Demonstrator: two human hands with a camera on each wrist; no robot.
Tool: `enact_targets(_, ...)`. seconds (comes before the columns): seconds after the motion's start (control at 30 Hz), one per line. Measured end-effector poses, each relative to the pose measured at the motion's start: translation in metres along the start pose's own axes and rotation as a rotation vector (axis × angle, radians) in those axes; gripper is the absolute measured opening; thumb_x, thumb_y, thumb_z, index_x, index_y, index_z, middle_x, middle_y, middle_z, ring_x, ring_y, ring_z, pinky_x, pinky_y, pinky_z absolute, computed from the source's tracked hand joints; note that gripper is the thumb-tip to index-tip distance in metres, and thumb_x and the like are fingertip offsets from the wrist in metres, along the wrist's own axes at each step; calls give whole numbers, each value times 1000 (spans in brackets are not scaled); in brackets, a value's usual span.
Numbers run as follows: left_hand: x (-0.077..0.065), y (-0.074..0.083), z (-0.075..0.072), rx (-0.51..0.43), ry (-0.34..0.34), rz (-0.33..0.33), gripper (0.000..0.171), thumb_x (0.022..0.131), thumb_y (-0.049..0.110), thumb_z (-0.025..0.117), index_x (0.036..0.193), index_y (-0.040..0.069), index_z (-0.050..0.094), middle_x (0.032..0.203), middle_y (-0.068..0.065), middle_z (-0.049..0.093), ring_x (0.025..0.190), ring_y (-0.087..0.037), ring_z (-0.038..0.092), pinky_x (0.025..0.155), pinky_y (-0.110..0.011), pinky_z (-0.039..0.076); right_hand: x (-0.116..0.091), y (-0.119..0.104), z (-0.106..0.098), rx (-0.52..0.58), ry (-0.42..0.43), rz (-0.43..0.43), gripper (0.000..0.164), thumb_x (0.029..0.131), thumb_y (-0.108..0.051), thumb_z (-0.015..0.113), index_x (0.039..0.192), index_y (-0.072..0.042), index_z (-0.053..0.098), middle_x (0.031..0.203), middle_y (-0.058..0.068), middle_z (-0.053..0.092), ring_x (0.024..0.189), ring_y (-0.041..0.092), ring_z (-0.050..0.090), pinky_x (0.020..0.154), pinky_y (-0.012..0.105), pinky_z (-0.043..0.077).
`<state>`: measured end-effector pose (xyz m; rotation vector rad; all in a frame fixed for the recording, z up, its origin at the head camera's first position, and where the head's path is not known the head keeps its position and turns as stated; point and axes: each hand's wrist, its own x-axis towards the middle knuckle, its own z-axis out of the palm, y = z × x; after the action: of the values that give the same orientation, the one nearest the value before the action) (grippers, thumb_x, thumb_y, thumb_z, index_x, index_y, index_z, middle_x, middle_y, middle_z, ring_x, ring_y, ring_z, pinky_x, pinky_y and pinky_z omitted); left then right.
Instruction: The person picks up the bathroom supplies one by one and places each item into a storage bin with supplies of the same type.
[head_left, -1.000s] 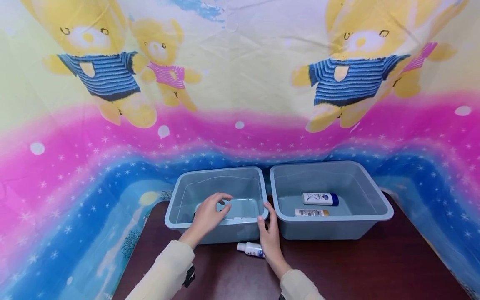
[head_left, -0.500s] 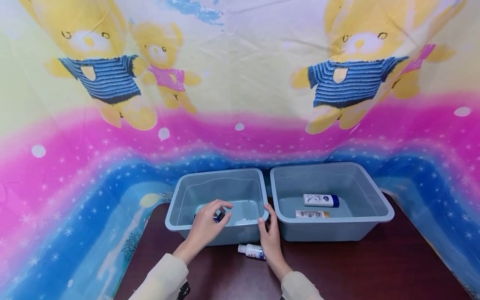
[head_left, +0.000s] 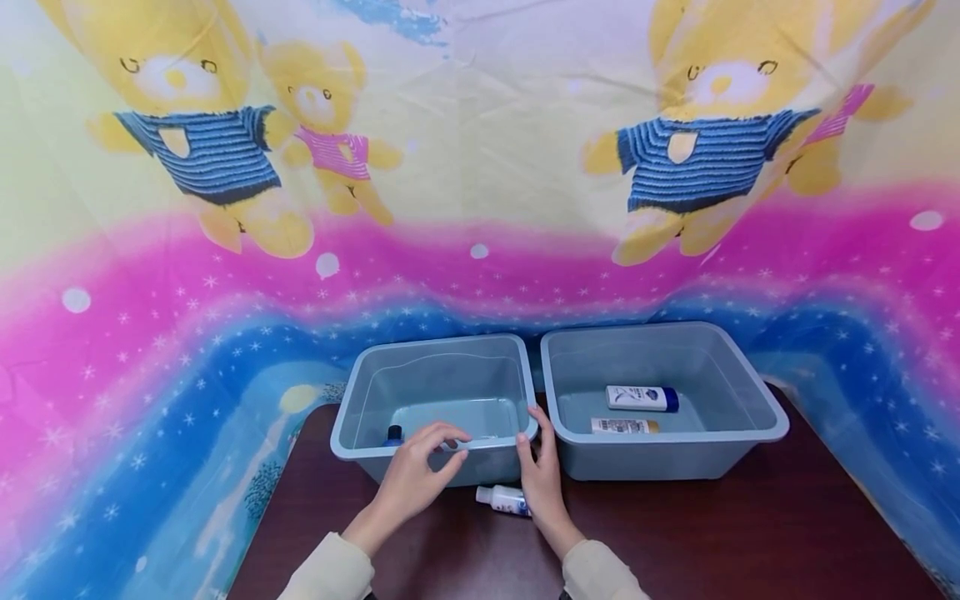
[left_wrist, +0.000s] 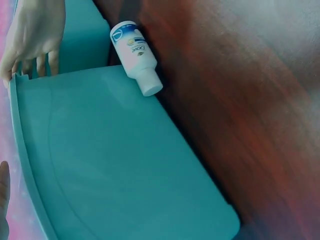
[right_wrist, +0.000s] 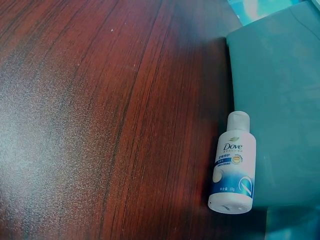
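Observation:
My left hand (head_left: 416,473) is at the front rim of the left grey-blue plastic bin (head_left: 525,367), fingers bent and thumb apart. No held thing shows between them; one fingertip (left_wrist: 4,192) shows at the left wrist view's edge. My right hand (head_left: 543,483) grips that bin's front right corner, thumb at the front and fingers along the side. A white Dove bottle (right_wrist: 234,167) with a blue label lies on the table against the bin's front. Inside the left bin, a dark-capped bottle (head_left: 393,435) is partly hidden by the front wall.
A second grey-blue bin (head_left: 652,462) stands to the right, holding a white bottle with a dark blue cap (head_left: 641,398) and a pale tube (head_left: 622,426). Both bins stand on a dark wood table (head_left: 712,533) before a bear-printed cloth (head_left: 480,167).
My left hand has come back from over the left bin's inside to its front rim, uncovering the dark-capped bottle. My right hand stays on the corner.

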<state>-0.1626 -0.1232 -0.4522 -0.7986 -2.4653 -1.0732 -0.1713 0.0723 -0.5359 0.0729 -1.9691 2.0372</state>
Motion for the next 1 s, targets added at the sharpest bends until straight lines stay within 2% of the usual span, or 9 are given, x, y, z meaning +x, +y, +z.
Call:
enact_targets(0.2,-12,-5,8,-13,-3,-29,24,87,11,77,106,24,72,105,17,64,94,-7,61,76,-33,56,0,1,1,-11,11,-10,46,105,-10,47,149,-9,35,160,13,23,145,32,21,111,61,23)
enact_targets(0.4,-22,-10,17,6,-41,-32,21,87,15,77,107,19,73,108,13,65,98,-11,63,77,-34,55,-1,-2,1,8,5,-26,46,106,-11,47,150,-7,34,161,14,21,146,33,19,111,63,22)
enact_targets(0.53,-26,-11,23,10,-33,-37,22,86,16,78,107,22,73,108,15,65,101,-8,62,78,-32,55,-1,-2,1,9,-7,-35,47,106,-11,46,151,-6,32,161,16,19,146,35,19,110,64,22)
enact_targets(0.8,-35,-14,34,-19,-13,-25,31,85,14,79,108,32,70,109,19,64,104,-7,61,84,-34,53,-1,-1,0,-2,1,-22,45,106,-14,47,150,-11,35,161,13,21,146,32,19,111,63,22)
enact_targets(1.0,-40,-18,43,-1,-62,-45,24,87,16,77,108,27,72,108,19,64,104,-6,61,87,-34,52,-1,0,1,-12,10,-24,46,106,-16,47,149,-10,35,160,14,22,145,34,21,110,63,23)
